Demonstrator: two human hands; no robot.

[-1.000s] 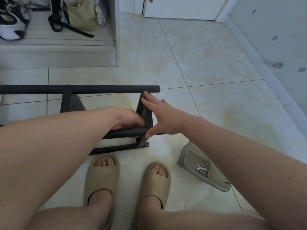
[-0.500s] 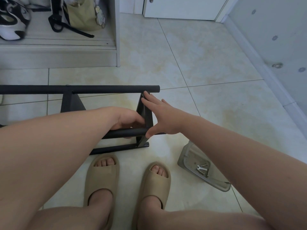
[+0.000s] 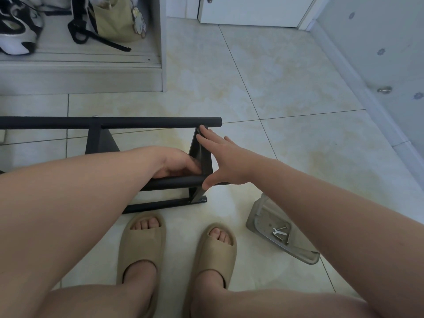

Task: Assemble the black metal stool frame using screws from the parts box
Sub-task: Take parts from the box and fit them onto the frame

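Black metal stool frame, centre left, braced by flat open right hand; left hand beside it, grip unclear. Could slip on glossy tile, losing hole alignment.

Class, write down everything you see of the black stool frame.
The stool frame is matte black metal, lying on the tiled floor: round tubes joined by flat brackets, its left end out of view. The right hand lays straight fingers on the end bracket, thumb against the near tube; the left hand rests on that tube.
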